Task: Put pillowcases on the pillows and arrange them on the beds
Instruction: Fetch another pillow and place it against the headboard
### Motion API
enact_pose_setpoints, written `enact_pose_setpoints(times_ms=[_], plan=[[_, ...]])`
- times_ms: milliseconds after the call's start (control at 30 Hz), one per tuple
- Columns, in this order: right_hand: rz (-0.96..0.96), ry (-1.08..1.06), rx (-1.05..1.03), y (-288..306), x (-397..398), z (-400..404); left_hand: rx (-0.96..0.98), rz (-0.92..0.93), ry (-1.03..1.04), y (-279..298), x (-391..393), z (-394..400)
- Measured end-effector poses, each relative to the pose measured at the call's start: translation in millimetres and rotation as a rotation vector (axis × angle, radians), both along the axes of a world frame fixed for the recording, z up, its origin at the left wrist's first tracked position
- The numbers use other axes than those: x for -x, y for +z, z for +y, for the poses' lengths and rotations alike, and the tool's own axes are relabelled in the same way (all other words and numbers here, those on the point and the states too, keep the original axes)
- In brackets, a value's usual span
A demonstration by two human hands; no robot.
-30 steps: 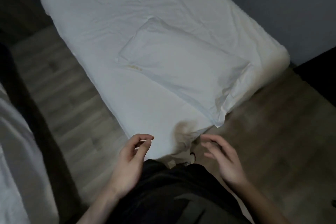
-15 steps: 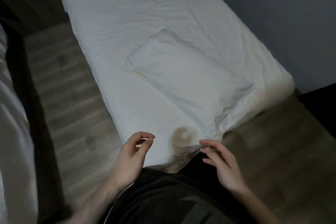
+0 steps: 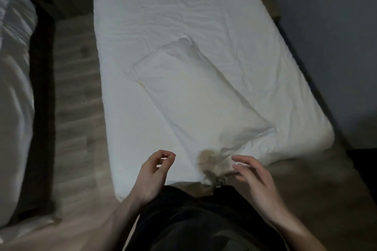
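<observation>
Item one: a single bed (image 3: pixel 163 26) with a white fitted sheet, running from the near foreground up to the top of the head view, its right side close to a grey wall (image 3: pixel 326 47). The sheet is creased across the middle.

Item two: a white pillow in its pillowcase (image 3: pixel 195 96), lying flat on the sheet and set diagonally, one corner pointing up and left, the open end toward the near right corner of the mattress. We note a faint yellowish mark along its left edge. The loose fabric at the open end is rumpled.

Item three: a brownish stain (image 3: pixel 210 159) on the sheet at the near edge of the bed, between our two hands.

Item four: left hand (image 3: pixel 153 173), over the near edge of the mattress, fingers curled with thumb and forefinger tips meeting (we see nothing between them).

Item five: right hand (image 3: pixel 257 181), just off the near edge, fingers spread and relaxed, grasping nothing; whether its fingertips touch the sheet we cannot tell.

Item six: wood-plank floor (image 3: pixel 77 108) to the left of the bed, and beyond it a second bed (image 3: pixel 14 87) with pale bedding at the left border.

Item seven: dark trousers (image 3: pixel 193 220) at the bottom centre.
</observation>
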State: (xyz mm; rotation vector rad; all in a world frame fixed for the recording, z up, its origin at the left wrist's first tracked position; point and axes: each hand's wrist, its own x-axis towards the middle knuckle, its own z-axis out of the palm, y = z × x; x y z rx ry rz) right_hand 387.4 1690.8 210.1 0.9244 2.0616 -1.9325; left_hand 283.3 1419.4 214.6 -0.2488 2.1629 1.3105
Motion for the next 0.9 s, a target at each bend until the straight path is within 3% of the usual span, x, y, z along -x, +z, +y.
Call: enact_pose_setpoints(times_ms=[200,467,900], plan=[[-0.054,0.086,-0.012,-8.3,25.1,65.8,0.016,0.020,0.057,-2.3,-0.4,63.9],[-0.132,0.169,0.012,-30.1,71.7,68.4,0.112,-0.078,0.134,-32.0,33.0,56.3],[-0.267,0.180,-0.236,-130.9,174.0,123.3,0.302,-0.400,0.047,-163.8,101.2,72.9]])
